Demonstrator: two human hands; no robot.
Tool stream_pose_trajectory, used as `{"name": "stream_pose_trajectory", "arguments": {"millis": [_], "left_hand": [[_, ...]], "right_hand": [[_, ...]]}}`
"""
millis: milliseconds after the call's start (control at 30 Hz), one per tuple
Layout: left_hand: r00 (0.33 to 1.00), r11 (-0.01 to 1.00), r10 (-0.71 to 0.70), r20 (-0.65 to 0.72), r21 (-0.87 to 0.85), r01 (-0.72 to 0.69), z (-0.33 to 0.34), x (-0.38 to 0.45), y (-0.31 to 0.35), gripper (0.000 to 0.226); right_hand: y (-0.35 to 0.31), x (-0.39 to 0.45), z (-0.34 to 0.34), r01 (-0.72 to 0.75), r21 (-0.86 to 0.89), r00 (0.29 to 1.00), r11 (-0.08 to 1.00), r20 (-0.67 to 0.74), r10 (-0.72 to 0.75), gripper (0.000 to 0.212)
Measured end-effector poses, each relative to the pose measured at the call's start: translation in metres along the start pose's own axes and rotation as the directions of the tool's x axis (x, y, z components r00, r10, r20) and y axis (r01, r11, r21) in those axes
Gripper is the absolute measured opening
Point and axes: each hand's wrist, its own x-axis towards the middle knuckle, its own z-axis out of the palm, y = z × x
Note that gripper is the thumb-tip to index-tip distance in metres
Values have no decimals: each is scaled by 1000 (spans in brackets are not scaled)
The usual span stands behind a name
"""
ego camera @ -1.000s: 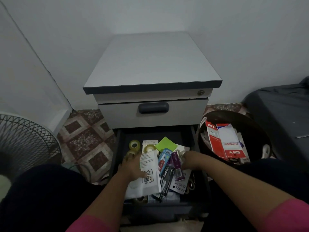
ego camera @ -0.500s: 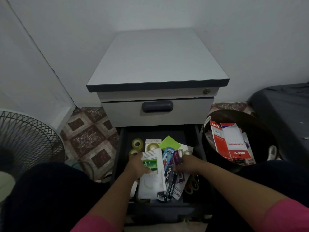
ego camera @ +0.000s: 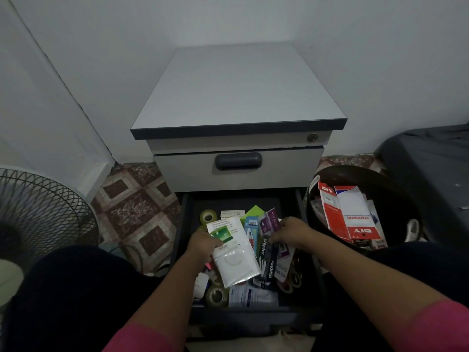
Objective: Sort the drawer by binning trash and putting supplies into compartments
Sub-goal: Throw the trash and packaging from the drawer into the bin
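Observation:
The open bottom drawer (ego camera: 183,224) of a grey cabinet is full of mixed stationery. My left hand (ego camera: 203,243) grips a white plastic packet with a green label (ego camera: 233,252), tilted up over the pile. My right hand (ego camera: 289,231) closes on a purple packet (ego camera: 270,222) and touches the black stapler box (ego camera: 266,260). Tape rolls lie at the back left (ego camera: 208,215) and front (ego camera: 217,295). A green sticky-note pad (ego camera: 253,210) peeks out behind. Scissors (ego camera: 295,275) lie at the right side.
A dark round bin (ego camera: 396,199) at the right of the drawer holds red-and-white DIY stationery boxes (ego camera: 347,212). A fan grille (ego camera: 38,212) stands at the left. The upper drawer (ego camera: 238,168) is closed. Patterned floor tiles (ego camera: 137,204) lie beside the cabinet.
My left hand has turned the white packet over, so its green label now shows, and lifted it slightly. My right hand has shifted onto the purple packet.

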Motion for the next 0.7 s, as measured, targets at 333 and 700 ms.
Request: {"name": "stream_pose_trajectory", "arguments": {"millis": [333, 700], "left_hand": [[994, 941, 41, 99, -338, -5, 7, -16, 16, 13], [928, 919, 127, 350, -394, 23, 111, -55, 71, 11]], "right_hand": [[-10, -9, -47, -1, 95, 992, 996, -128, 13, 9], [23, -35, -158, -192, 80, 942, 978, -264, 206, 22]]}}
